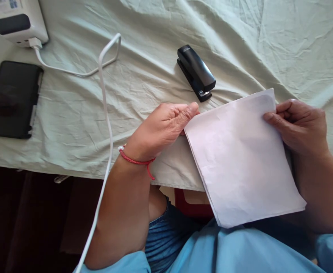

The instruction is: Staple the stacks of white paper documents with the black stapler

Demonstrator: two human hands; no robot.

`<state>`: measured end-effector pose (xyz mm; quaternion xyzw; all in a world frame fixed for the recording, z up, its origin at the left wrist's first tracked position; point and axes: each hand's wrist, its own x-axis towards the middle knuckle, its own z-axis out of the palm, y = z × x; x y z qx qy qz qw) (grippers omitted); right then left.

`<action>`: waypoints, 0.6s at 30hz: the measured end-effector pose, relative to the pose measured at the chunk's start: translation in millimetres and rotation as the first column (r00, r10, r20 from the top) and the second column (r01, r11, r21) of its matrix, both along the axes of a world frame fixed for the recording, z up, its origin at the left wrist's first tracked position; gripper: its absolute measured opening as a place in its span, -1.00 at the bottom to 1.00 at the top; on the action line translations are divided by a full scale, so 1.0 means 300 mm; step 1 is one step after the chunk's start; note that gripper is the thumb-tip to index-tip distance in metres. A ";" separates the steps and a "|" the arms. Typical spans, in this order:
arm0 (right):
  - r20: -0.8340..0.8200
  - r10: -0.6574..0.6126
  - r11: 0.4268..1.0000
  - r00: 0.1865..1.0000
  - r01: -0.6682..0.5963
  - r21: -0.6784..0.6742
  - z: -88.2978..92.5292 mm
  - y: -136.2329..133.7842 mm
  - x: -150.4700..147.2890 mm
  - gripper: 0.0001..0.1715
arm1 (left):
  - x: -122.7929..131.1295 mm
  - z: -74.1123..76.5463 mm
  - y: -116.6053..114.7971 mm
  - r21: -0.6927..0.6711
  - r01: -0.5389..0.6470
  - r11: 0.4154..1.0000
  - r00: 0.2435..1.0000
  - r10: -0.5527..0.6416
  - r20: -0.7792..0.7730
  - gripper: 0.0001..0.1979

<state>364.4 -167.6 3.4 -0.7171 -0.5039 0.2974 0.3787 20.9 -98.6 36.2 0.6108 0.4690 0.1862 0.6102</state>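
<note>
A small stack of white paper sheets [240, 159] is held tilted over the table's front edge, its lower part above my lap. My right hand [301, 123] grips the stack's right edge near the top corner, thumb on top and fingers behind. At the upper left corner is my left hand [169, 125], with its fingers pressed together and the fingertips partly hidden; it seems to pinch that corner. Just beyond the left hand, a black stapler [197, 72] lies on the cloth, touched by neither hand.
A pale green wrinkled cloth [143, 83] covers the table. To the far left lie a black phone [14, 100] and a white boxy device [21, 22] with a white cable [105, 102] plugged in. That cable runs past my left forearm toward me.
</note>
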 end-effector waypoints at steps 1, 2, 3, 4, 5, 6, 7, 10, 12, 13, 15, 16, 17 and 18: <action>0.002 -0.002 1.000 1.000 0.002 0.002 0.000 0.000 -0.001 -0.61 | 0.002 0.001 0.002 0.037 0.036 0.999 0.999 -0.035 -0.026 -0.50; 0.004 -0.004 1.000 1.000 0.004 0.001 0.000 -0.001 -0.002 -0.61 | 0.004 0.002 0.004 0.070 0.081 0.994 0.995 -0.077 -0.057 -0.56; 0.007 -0.005 1.000 1.000 0.005 0.001 0.000 -0.001 -0.003 -0.61 | 0.007 0.001 0.006 0.102 0.116 0.988 0.990 -0.107 -0.087 -0.61; 0.007 -0.005 1.000 1.000 0.005 -0.002 0.000 0.000 -0.003 -0.62 | 0.012 0.000 0.007 0.124 0.143 0.982 0.985 -0.129 -0.115 -0.64; 0.009 -0.004 1.000 1.000 0.005 -0.005 0.001 0.000 -0.004 -0.62 | 0.017 -0.002 0.007 0.138 0.162 0.977 0.980 -0.143 -0.135 -0.66; 0.014 -0.005 1.000 1.000 0.005 -0.005 0.001 0.001 -0.004 -0.63 | 0.023 -0.005 0.006 0.148 0.173 0.974 0.978 -0.152 -0.146 -0.66; 0.020 -0.006 1.000 1.000 0.006 -0.002 0.002 0.001 -0.004 -0.64 | 0.030 -0.009 0.005 0.153 0.180 0.972 0.976 -0.157 -0.152 -0.66; 0.037 -0.007 1.000 0.999 0.007 0.002 0.002 0.003 -0.001 -0.63 | 0.048 -0.022 0.001 0.186 0.198 0.962 0.970 -0.165 -0.179 -0.70; 0.037 -0.004 1.000 0.999 0.004 -0.004 0.000 0.002 0.001 -0.61 | 0.055 -0.028 0.001 0.227 0.218 0.949 0.962 -0.170 -0.214 -0.72; 0.030 -0.004 1.000 1.000 0.004 -0.005 -0.003 0.001 0.003 -0.59 | 0.055 -0.029 0.002 0.241 0.228 0.943 0.959 -0.175 -0.222 -0.71; 0.015 -0.016 1.000 1.000 0.016 0.015 -0.011 -0.001 0.004 -0.55 | 0.048 -0.026 0.005 0.241 0.229 0.943 0.963 -0.184 -0.195 -0.70; 0.006 -0.020 0.999 1.000 0.020 0.037 -0.015 -0.002 0.004 -0.53 | 0.040 -0.022 0.007 0.227 0.217 0.949 0.969 -0.183 -0.163 -0.71; -0.008 -0.018 0.998 1.000 0.018 0.062 -0.019 -0.003 0.003 -0.52 | 0.031 -0.018 0.009 0.206 0.195 0.959 0.977 -0.171 -0.128 -0.72; -0.034 -0.010 0.996 0.999 0.013 0.088 -0.022 -0.003 0.001 -0.51 | 0.020 -0.013 0.011 0.186 0.164 0.969 0.984 -0.148 -0.096 -0.73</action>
